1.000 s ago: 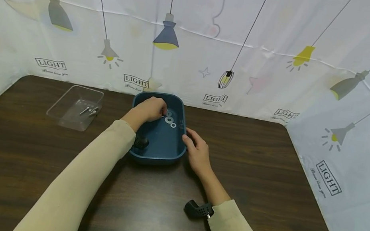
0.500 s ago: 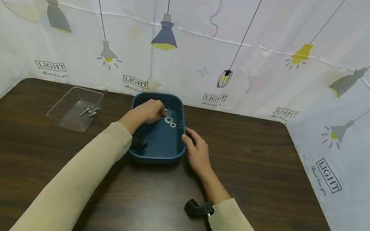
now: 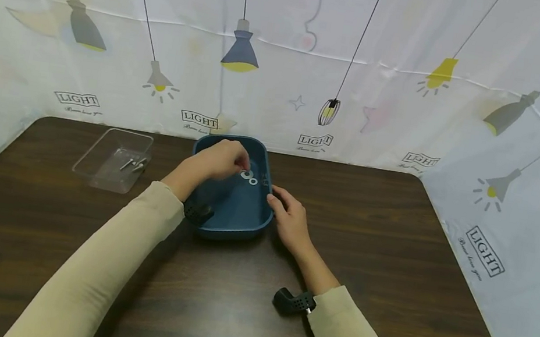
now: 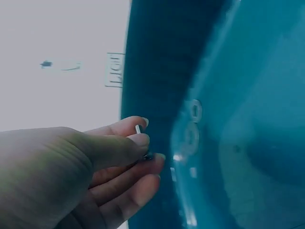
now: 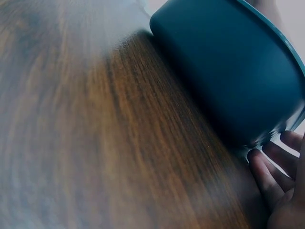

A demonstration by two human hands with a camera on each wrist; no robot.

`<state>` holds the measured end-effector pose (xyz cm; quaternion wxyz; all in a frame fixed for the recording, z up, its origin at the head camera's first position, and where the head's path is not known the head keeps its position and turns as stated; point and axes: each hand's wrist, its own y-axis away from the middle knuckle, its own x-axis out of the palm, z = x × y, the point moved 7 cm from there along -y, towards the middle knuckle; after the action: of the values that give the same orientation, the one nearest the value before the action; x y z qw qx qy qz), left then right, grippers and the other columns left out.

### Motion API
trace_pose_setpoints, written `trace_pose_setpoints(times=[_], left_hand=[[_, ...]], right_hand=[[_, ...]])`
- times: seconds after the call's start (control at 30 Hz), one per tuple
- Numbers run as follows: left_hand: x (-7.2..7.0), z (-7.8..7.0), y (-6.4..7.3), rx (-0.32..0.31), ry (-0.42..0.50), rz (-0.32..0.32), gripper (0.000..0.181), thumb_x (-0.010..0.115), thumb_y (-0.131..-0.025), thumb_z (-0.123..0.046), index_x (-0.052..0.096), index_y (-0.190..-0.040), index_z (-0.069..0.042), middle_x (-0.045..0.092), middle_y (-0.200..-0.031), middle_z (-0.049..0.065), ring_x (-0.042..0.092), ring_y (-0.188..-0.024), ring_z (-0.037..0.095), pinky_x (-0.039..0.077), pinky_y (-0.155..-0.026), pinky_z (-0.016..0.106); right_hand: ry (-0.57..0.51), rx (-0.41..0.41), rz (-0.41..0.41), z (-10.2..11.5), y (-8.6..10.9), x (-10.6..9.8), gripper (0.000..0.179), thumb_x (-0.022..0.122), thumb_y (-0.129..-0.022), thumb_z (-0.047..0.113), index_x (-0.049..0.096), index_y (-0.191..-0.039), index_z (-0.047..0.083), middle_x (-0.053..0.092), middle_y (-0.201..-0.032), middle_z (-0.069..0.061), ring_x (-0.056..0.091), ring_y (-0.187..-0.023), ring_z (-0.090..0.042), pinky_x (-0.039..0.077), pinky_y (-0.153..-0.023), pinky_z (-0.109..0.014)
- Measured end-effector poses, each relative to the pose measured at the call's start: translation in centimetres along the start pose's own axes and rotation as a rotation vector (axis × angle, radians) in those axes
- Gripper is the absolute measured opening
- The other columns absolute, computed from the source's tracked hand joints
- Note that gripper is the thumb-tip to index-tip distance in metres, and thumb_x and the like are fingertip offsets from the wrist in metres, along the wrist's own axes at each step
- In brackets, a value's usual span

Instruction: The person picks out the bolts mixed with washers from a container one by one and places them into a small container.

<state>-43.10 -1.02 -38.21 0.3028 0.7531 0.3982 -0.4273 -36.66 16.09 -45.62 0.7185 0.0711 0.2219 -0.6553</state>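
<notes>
My left hand is over the far left part of a blue plastic bin. In the left wrist view, the thumb and fingers of this left hand pinch a small screw, its threaded end sticking up. Washers lie on the bin's floor just right of the hand; the left wrist view shows two rings faintly. My right hand rests against the bin's right side, thumb near the rim. In the right wrist view, its extended fingertips touch the bin's outer wall.
A clear plastic box holding several metal screws stands left of the bin on the dark wooden table. A white curtain printed with lamps hangs behind the table and along its sides.
My left hand has lifted slightly and shifted right within the bin, now covering a washer seen before. My right hand stays at the bin's side. The head view has shifted slightly.
</notes>
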Motion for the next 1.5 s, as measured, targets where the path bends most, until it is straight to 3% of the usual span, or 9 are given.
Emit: trace_pose_setpoints(times=[0.33,0.6,0.8,0.97,1.13,1.37,1.5], left_hand=[[-1.3,0.0,2.0,0.022,0.013,-0.040,0.025,0.053,-0.103,-0.008,0.072,-0.117,-0.005,0.072,-0.120,0.014,0.067,-0.108,0.027,0.054,-0.094,0.044],[-2.9,0.1,4.4,0.024,0.093,-0.158,0.024,0.054,-0.102,-0.008,0.072,-0.117,-0.004,0.073,-0.115,0.013,0.067,-0.105,0.028,0.054,-0.092,0.044],[-4.0,0.5,7.1,-0.002,0.177,-0.275,0.023,0.055,-0.102,-0.008,0.071,-0.118,-0.004,0.071,-0.114,0.014,0.064,-0.105,0.029,0.053,-0.093,0.046],[-4.5,0.9,8.9,-0.007,0.210,-0.314,0.022,0.056,-0.102,-0.008,0.072,-0.117,-0.005,0.071,-0.114,0.013,0.064,-0.102,0.027,0.054,-0.089,0.044],[-5.0,2.0,10.0,-0.036,0.221,-0.321,0.022,0.056,-0.103,-0.010,0.071,-0.119,-0.006,0.071,-0.117,0.013,0.065,-0.102,0.027,0.053,-0.087,0.044],[-6.7,3.7,11.6,-0.065,0.225,-0.369,0.023,0.055,-0.103,-0.010,0.070,-0.120,-0.005,0.072,-0.118,0.015,0.066,-0.103,0.028,0.051,-0.088,0.045],[-7.1,4.4,12.2,-0.093,0.221,-0.402,0.024,0.055,-0.103,-0.010,0.070,-0.121,-0.005,0.072,-0.119,0.017,0.066,-0.106,0.031,0.051,-0.091,0.048]], right_hand=[[0.000,-0.009,-0.002,0.2,0.0,0.0,0.039,0.054,-0.104,0.032,0.065,-0.135,0.011,0.071,-0.125,-0.013,0.067,-0.103,-0.023,0.055,-0.087,-0.035],[0.018,-0.015,-0.002,0.0,0.1,0.0,0.038,0.053,-0.105,0.032,0.064,-0.136,0.012,0.071,-0.127,-0.012,0.067,-0.107,-0.024,0.055,-0.092,-0.040],[0.004,0.000,0.014,-0.2,0.1,0.1,0.040,0.053,-0.104,0.036,0.063,-0.136,0.014,0.070,-0.129,-0.011,0.068,-0.111,-0.026,0.054,-0.095,-0.045],[-0.016,0.005,0.023,-0.2,0.0,0.3,0.041,0.052,-0.105,0.035,0.063,-0.138,0.013,0.070,-0.129,-0.012,0.068,-0.112,-0.028,0.055,-0.095,-0.047],[-0.016,0.022,0.044,0.3,0.2,0.4,0.041,0.052,-0.106,0.031,0.061,-0.139,0.009,0.068,-0.131,-0.016,0.067,-0.115,-0.031,0.054,-0.097,-0.047],[0.016,0.017,0.060,3.9,1.2,-0.3,0.041,0.049,-0.105,0.019,0.058,-0.138,-0.003,0.067,-0.128,-0.025,0.067,-0.110,-0.038,0.055,-0.090,-0.036],[0.012,0.013,0.047,2.2,0.7,-0.1,0.041,0.050,-0.106,0.024,0.059,-0.139,0.001,0.067,-0.130,-0.022,0.067,-0.112,-0.036,0.054,-0.092,-0.039]])
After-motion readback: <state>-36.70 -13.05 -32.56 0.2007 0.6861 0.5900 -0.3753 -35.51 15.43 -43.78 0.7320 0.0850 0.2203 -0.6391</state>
